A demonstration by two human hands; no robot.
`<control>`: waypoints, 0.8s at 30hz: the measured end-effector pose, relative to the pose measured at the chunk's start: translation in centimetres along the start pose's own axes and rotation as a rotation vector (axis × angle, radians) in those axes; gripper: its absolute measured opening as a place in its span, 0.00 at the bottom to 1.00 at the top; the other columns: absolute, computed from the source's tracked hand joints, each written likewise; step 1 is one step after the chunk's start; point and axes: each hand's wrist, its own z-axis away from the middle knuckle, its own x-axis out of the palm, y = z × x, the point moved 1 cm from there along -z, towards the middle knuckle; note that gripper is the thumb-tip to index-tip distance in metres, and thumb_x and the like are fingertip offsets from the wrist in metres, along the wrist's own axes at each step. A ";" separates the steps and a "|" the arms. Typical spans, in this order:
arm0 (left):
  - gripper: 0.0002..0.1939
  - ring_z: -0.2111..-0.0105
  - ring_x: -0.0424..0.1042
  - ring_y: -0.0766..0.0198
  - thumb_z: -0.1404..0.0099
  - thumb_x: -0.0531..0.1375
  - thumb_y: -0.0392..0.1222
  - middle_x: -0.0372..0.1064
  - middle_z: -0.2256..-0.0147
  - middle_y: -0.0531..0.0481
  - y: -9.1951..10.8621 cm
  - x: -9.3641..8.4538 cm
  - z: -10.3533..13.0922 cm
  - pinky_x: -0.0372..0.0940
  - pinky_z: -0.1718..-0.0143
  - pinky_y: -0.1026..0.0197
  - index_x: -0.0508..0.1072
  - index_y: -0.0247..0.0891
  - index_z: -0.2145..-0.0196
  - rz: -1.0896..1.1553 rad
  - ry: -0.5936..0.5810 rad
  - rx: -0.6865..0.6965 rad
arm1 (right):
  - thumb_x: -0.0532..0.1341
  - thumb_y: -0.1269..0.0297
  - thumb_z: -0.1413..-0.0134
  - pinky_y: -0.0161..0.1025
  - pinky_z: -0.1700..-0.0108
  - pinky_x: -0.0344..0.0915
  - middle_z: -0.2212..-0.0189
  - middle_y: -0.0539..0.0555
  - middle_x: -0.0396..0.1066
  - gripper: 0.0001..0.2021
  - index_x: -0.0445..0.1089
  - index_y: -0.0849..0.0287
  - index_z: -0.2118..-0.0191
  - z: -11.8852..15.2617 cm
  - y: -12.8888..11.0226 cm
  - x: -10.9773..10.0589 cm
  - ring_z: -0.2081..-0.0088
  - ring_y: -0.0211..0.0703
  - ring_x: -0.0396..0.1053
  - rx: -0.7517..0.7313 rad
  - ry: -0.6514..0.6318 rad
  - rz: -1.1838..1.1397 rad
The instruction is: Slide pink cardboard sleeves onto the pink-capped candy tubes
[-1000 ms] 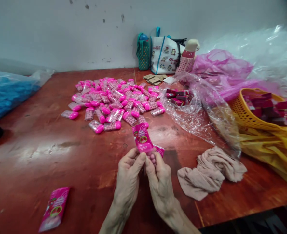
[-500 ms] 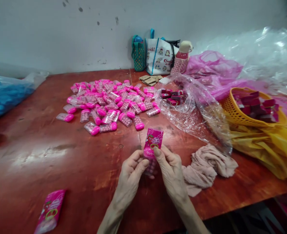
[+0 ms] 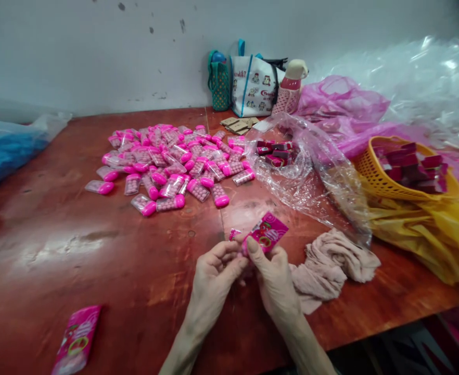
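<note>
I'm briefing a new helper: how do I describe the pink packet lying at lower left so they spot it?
On the red-brown table, look left of the person's left hand, toward the bottom of the view. There lies a pink printed packet with a paler lower end. Unlike the pink-capped containers heaped further back, it lies alone.

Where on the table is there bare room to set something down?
Bare table left of the left hand, between the pink-capped tubes and the lone pink packet. Crowded at right: beige cloth, clear plastic bag, yellow basket.
</note>
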 end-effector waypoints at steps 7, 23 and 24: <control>0.12 0.73 0.69 0.66 0.53 0.65 0.30 0.73 0.72 0.50 0.0 0.0 0.4 0.63 0.70 0.67 0.77 0.36 0.67 0.002 -0.016 0.006 | 0.65 0.59 0.58 0.32 0.79 0.63 0.84 0.49 0.68 0.12 0.69 0.63 0.80 -0.2 -0.1 0.2 0.82 0.35 0.64 -0.023 0.125 0.089; 0.10 0.79 0.69 0.66 0.48 0.62 0.34 0.71 0.75 0.48 -0.3 -0.1 0.1 0.62 0.81 0.68 0.71 0.31 0.66 0.079 -0.026 -0.001 | 0.60 0.60 0.49 0.30 0.68 0.64 0.75 0.49 0.71 0.09 0.74 0.60 0.68 -0.2 -1.8 -1.1 0.72 0.34 0.65 -0.171 0.010 0.128; 0.10 0.79 0.69 0.67 0.48 0.62 0.34 0.71 0.75 0.48 -0.3 -0.2 0.1 0.62 0.81 0.68 0.71 0.31 0.66 0.076 -0.014 0.012 | 0.61 0.61 0.49 0.30 0.69 0.63 0.76 0.48 0.71 0.09 0.74 0.59 0.67 0.0 -1.5 -0.8 0.73 0.34 0.65 -0.169 0.017 0.138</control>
